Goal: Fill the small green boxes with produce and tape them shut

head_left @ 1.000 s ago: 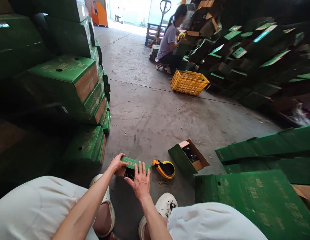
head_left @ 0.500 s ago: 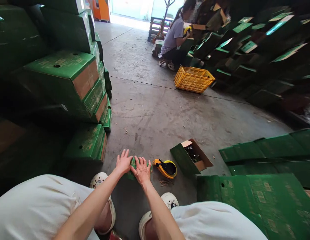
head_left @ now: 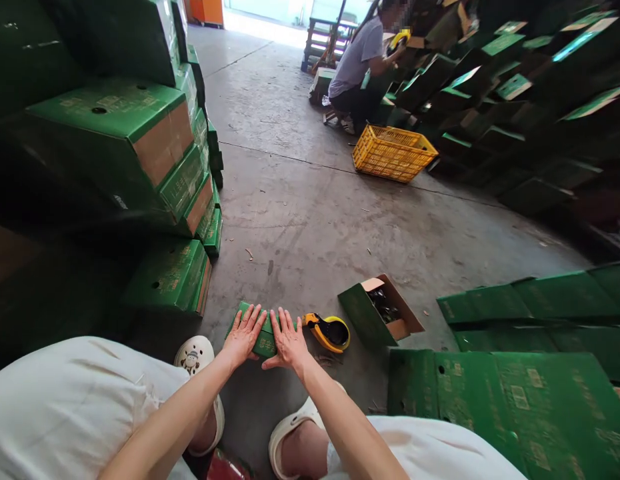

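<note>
Green printed cardboard forms the small oblong box (head_left: 265,343) on the grey floor (head_left: 300,220), at seven o'clock from the view's middle. Left hand (head_left: 241,341) and right hand (head_left: 289,345) lie on its top, fingers spread. Pressing the top flat seems the step in hand; the next move likely calls for one palm keeping it down. At three o'clock sits a yellow-and-black tape dispenser (head_left: 323,331); beyond, an open green cardboard box (head_left: 361,319) holds dark glossy contents, too unclear to name.

The small box (head_left: 265,343) is smooth cardboard — the floor (head_left: 305,233), matt concrete.
</note>
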Available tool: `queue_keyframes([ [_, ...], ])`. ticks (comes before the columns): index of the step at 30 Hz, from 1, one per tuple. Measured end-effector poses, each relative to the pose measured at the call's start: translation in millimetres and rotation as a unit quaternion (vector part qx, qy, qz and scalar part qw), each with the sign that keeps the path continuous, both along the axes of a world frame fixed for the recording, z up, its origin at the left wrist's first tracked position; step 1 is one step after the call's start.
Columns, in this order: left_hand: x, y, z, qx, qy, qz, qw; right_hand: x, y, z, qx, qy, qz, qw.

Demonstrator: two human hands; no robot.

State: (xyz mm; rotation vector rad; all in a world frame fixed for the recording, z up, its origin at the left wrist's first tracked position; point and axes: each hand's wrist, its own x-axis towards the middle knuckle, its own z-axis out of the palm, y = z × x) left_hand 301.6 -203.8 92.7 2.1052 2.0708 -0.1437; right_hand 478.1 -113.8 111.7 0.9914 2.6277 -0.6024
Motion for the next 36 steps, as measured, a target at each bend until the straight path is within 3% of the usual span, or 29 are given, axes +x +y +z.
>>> queue_keyframes([
  [5, 0, 0, 2.2, 0.005, 0.014, -0.004, 1.0, -2, -18, -10, 0.078, 0.041, -0.011, 0.996],
  [17, -4, 7, -12.0, 0.0, 0.003, -0.017, 1.0, 6, -4, -17, 0.1, 0.07, 0.035, 0.992],
  [21, 3, 15, -10.7, 0.008, -0.023, -0.019, 1.0, 10, 16, 0, 0.073, 0.05, 0.058, 0.994],
  [28, 47, 29, -12.8, 0.061, -0.063, -0.031, 0.996, 46, 49, 23, 0.052, 0.011, 0.108, 0.993],
  [32, 49, 30, -14.2, 0.048, -0.063, -0.048, 0.996, 66, 97, 31, -0.031, 0.017, 0.135, 0.99],
  [36, 44, 27, -13.9, 0.048, -0.062, -0.061, 0.995, 115, 141, 31, -0.054, -0.072, 0.039, 0.995],
])
